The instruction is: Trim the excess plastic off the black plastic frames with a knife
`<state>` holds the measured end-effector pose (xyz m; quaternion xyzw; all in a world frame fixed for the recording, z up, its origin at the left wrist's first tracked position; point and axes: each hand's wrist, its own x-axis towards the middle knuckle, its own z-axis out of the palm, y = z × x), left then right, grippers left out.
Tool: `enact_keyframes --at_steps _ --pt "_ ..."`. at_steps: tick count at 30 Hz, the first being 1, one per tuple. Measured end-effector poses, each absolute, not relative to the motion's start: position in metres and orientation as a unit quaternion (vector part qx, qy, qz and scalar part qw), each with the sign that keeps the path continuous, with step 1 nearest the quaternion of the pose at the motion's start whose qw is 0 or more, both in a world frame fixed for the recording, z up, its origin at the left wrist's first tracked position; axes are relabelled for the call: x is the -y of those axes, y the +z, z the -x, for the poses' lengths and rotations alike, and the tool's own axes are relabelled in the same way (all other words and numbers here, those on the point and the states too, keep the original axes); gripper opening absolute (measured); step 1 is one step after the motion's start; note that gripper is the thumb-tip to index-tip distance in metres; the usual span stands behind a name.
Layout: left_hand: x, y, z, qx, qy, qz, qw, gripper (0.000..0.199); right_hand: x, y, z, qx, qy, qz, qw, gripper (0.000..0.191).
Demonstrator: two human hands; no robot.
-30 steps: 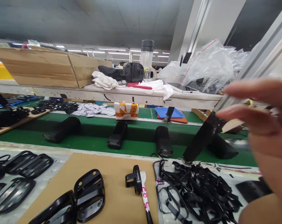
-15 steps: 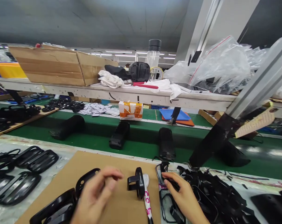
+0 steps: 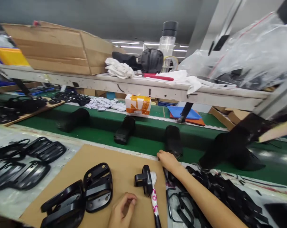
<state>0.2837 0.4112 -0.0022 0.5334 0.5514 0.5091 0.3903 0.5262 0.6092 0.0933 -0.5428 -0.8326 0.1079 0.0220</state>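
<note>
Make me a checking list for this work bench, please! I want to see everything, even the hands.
Surface: brown cardboard sheet on a pale bench.
Job's things: glossy black plastic parts on the cardboard, and a black plastic piece on a stick wrapped in white and pink.
Clutter: heap of black plastic frames right of the cardboard; plastic bags on the upper shelf.
Hands: left hand open on the cardboard, holding nothing; right hand empty, at the belt's edge, nearest a black part.
Cables: nothing seen.
Surroundings: green conveyor belt carrying black parts; cardboard box on the upper shelf.
</note>
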Motion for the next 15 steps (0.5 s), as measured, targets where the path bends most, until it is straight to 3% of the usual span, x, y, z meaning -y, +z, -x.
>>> enact_keyframes --at_steps 5,7,9,11,15 --pt "-0.412 -0.009 -0.280 -0.542 0.473 -0.585 0.374 0.038 -0.604 0.101 -0.544 0.850 0.100 0.505 0.116 0.032" --pt "-0.411 -0.011 -0.281 -0.540 0.472 -0.586 0.377 0.036 -0.597 0.100 -0.555 0.817 0.115 0.510 0.242 0.027" --pt "-0.409 -0.010 -0.284 -0.535 0.469 -0.590 0.380 0.036 -0.589 0.097 -0.564 0.727 0.176 0.506 0.430 0.017" --pt "-0.409 -0.006 -0.288 -0.533 0.465 -0.591 0.387 0.038 -0.579 0.094 -0.569 0.602 0.256 0.487 0.579 0.018" --pt "-0.414 0.038 -0.272 -0.549 0.491 -0.514 0.439 0.044 -0.551 0.096 -0.574 0.475 0.310 0.511 0.646 0.029"
